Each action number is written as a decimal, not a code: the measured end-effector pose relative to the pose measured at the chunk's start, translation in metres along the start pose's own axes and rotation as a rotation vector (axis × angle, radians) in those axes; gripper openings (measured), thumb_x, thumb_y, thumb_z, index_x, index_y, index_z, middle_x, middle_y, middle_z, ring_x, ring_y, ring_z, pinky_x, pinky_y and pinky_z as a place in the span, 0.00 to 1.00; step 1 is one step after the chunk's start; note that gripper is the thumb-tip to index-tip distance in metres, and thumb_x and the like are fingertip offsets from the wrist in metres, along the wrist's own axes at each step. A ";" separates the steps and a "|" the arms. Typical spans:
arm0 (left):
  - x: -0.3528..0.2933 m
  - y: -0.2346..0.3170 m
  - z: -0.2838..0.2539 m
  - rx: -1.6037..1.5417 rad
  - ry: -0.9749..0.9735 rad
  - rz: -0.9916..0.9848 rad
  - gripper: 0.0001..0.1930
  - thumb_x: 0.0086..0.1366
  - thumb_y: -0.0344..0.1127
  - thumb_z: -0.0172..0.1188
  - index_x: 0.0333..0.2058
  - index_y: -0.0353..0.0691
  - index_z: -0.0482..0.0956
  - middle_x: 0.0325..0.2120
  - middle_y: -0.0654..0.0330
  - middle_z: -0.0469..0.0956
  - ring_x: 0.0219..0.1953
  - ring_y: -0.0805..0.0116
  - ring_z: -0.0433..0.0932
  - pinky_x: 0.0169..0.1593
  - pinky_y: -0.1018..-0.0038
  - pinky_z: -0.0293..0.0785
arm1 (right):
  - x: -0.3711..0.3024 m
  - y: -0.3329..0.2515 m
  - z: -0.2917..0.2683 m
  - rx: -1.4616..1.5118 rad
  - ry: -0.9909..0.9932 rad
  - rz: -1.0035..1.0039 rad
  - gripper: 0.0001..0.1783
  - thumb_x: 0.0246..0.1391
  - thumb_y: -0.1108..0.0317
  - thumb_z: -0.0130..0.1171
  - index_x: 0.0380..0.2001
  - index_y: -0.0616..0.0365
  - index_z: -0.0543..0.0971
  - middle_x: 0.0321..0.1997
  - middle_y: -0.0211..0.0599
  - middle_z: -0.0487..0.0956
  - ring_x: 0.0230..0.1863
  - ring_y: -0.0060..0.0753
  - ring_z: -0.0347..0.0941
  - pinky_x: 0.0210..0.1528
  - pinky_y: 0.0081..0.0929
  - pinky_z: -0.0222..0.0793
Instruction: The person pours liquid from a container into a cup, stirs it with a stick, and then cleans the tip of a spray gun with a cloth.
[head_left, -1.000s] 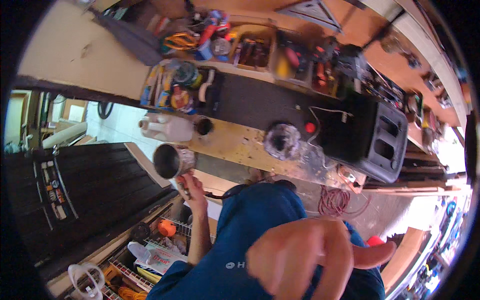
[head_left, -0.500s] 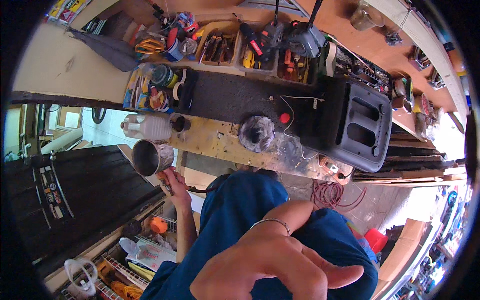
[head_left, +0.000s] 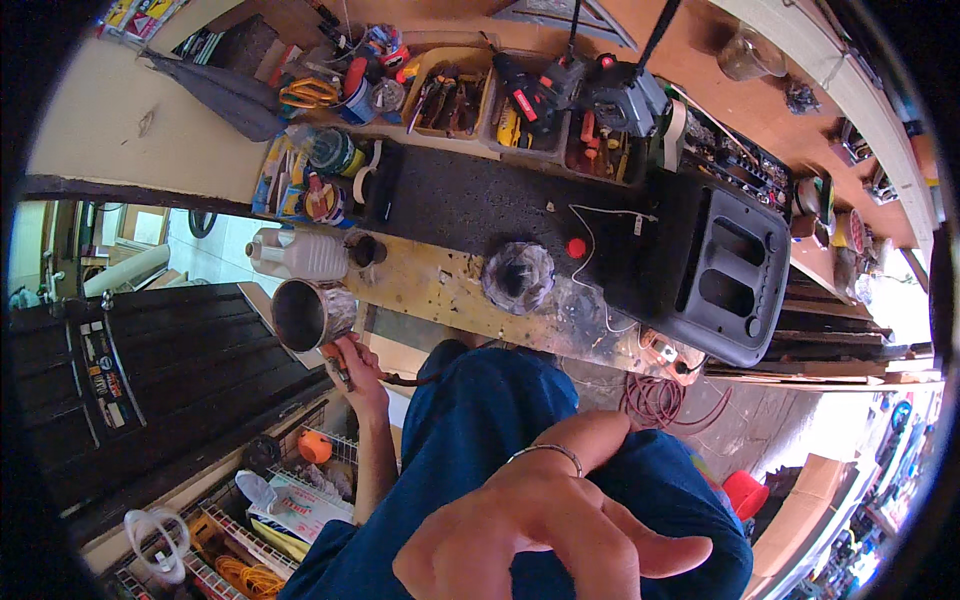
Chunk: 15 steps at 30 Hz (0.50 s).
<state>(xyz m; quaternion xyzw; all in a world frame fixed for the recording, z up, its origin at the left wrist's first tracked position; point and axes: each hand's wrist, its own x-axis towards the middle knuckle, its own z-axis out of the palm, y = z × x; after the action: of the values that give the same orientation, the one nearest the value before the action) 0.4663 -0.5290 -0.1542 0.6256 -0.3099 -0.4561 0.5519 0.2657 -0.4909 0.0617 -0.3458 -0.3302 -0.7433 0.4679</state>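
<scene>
My left hand (head_left: 358, 370) is closed round the orange-and-metal handle (head_left: 337, 364) of a round metal cup (head_left: 305, 315). The cup is tilted, its dark hollow mouth facing left and up. A thin dark cord or hose (head_left: 410, 379) runs from beside this hand toward my left knee. Close to the camera, my right hand (head_left: 530, 530) hangs over my lap, its forearm rising from my right knee. A bracelet circles the wrist. Its visible fingers are apart and nothing shows in them; some fingertips lie beyond the lower edge.
On the bench (head_left: 450, 292) stand a crumpled grey lined bowl (head_left: 518, 277), a whitish plastic jug (head_left: 297, 254), a dark small can (head_left: 366, 250) and a large black case (head_left: 735, 270). Tool bins (head_left: 447, 95) line the back. A coiled red hose (head_left: 655, 398) lies on the floor.
The whole view has shifted slightly, so the bench sits a little lower and farther right. Both hands keep nearly the same pose, the left still gripping the cup's handle.
</scene>
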 end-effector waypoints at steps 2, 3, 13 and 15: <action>0.006 0.000 0.006 0.012 -0.012 0.017 0.13 0.75 0.45 0.52 0.37 0.42 0.69 0.20 0.70 0.61 0.18 0.83 0.58 0.21 0.82 0.53 | 0.004 0.003 -0.008 -0.041 -0.006 0.012 0.40 0.59 0.28 0.42 0.49 0.52 0.82 0.49 0.48 0.72 0.43 0.41 0.74 0.42 0.38 0.73; 0.008 0.001 0.011 0.017 -0.020 0.020 0.13 0.75 0.45 0.52 0.37 0.42 0.68 0.20 0.70 0.61 0.19 0.83 0.58 0.21 0.83 0.53 | 0.004 0.006 -0.013 -0.066 -0.006 0.023 0.40 0.59 0.28 0.42 0.49 0.52 0.82 0.49 0.49 0.72 0.43 0.41 0.74 0.42 0.38 0.73; 0.066 0.002 0.017 0.004 -0.019 -0.089 0.10 0.74 0.39 0.53 0.35 0.42 0.67 0.19 0.68 0.65 0.17 0.82 0.60 0.18 0.83 0.53 | 0.035 0.052 -0.086 -0.500 -0.105 0.143 0.41 0.60 0.28 0.40 0.50 0.52 0.82 0.51 0.52 0.73 0.43 0.44 0.77 0.42 0.39 0.76; 0.082 -0.004 0.010 0.059 -0.040 -0.173 0.10 0.74 0.38 0.52 0.34 0.42 0.66 0.18 0.68 0.64 0.17 0.81 0.60 0.18 0.83 0.54 | 0.043 0.057 -0.101 -0.632 -0.133 0.154 0.41 0.60 0.28 0.39 0.50 0.52 0.82 0.52 0.52 0.73 0.44 0.45 0.77 0.42 0.40 0.77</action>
<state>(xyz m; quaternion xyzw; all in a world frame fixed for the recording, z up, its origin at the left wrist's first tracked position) 0.4890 -0.6049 -0.1762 0.6567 -0.2790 -0.5052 0.4855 0.2839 -0.6125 0.0517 -0.5456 -0.0859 -0.7471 0.3698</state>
